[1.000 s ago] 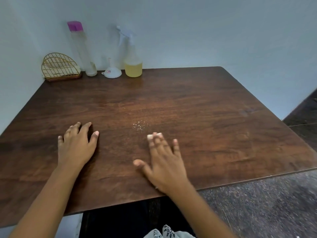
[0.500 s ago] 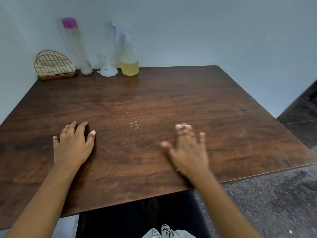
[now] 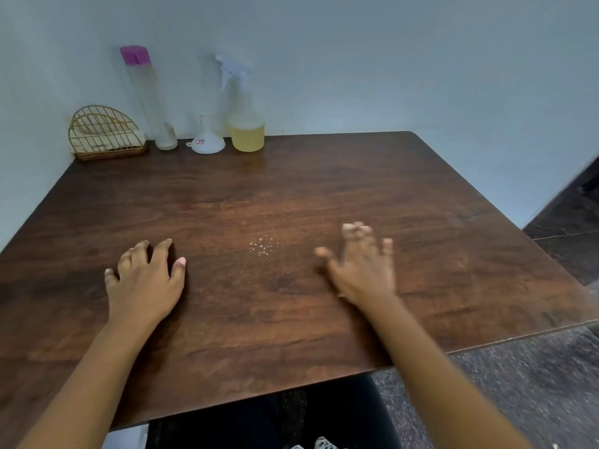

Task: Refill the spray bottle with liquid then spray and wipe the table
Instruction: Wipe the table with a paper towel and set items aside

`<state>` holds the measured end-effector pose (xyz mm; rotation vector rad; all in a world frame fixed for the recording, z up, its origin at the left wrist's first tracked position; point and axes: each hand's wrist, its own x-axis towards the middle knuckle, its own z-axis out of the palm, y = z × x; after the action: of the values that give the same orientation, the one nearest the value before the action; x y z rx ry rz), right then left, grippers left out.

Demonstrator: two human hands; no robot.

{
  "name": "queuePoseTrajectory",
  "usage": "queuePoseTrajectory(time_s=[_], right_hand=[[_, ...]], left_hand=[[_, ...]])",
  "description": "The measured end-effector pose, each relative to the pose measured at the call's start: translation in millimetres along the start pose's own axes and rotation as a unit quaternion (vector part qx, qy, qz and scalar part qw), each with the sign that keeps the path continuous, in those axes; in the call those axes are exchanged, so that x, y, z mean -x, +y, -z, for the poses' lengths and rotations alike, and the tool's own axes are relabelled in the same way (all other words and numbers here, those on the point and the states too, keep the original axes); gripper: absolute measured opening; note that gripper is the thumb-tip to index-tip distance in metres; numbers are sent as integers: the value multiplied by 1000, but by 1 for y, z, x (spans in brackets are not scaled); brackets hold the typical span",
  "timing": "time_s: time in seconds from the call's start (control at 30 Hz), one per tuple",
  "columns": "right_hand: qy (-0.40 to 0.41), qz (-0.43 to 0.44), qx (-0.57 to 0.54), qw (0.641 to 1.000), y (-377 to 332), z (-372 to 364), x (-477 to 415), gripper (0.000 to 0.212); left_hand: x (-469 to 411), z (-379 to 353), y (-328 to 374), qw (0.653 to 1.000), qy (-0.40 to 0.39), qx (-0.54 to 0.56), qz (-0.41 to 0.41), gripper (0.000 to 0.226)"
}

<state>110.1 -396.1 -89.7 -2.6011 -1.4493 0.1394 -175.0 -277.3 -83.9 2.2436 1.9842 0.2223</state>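
A clear spray bottle (image 3: 243,124) with a white trigger head and yellow liquid in its base stands at the back of the dark wooden table (image 3: 324,196). Left of it sits a white funnel (image 3: 207,142), mouth down, and a tall clear bottle (image 3: 152,102) with a pink cap. My left hand (image 3: 146,283) rests flat on the table, fingers spread. My right hand (image 3: 363,267) lies over the table with straight fingers, blurred, holding nothing. A small patch of droplets (image 3: 264,247) lies between the two hands.
A gold wire holder (image 3: 105,132) with pale cloths or napkins in it stands in the back left corner against the wall. The table's right and near edges drop to a dark speckled floor (image 3: 525,384).
My right hand has slid to the right across the table, away from the droplets. My left hand has stayed in place.
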Motion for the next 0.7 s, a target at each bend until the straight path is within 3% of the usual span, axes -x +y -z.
queuePoseTrajectory(time_s=[0.1, 0.17, 0.23, 0.33, 0.43, 0.5, 0.6, 0.7], right_hand=[[-31, 124, -17, 992, -81, -15, 16, 101], [-41, 137, -8, 990, -78, -11, 12, 93], [-18, 90, 12, 996, -36, -4, -4, 85], [-16, -73, 37, 997, 52, 18, -29, 86], [-19, -149, 37, 988, 74, 25, -44, 92], [5, -89, 26, 996, 32, 11, -55, 88], [-22, 63, 18, 998, -57, -13, -56, 89], [-43, 102, 32, 993, -58, -5, -64, 84]], left_hand=[[-10, 11, -3, 999, -27, -24, 4, 54], [-21, 18, -4, 999, -36, -38, -2, 55], [-35, 21, -8, 998, -39, -56, -15, 56], [-55, 19, -16, 997, -30, -62, -41, 56], [-72, 15, -23, 997, -22, -59, -55, 58], [-81, 12, -22, 997, -17, -39, -57, 58], [-91, 8, -19, 998, -7, -29, -61, 57], [-98, 8, -20, 998, -9, -29, -61, 58]])
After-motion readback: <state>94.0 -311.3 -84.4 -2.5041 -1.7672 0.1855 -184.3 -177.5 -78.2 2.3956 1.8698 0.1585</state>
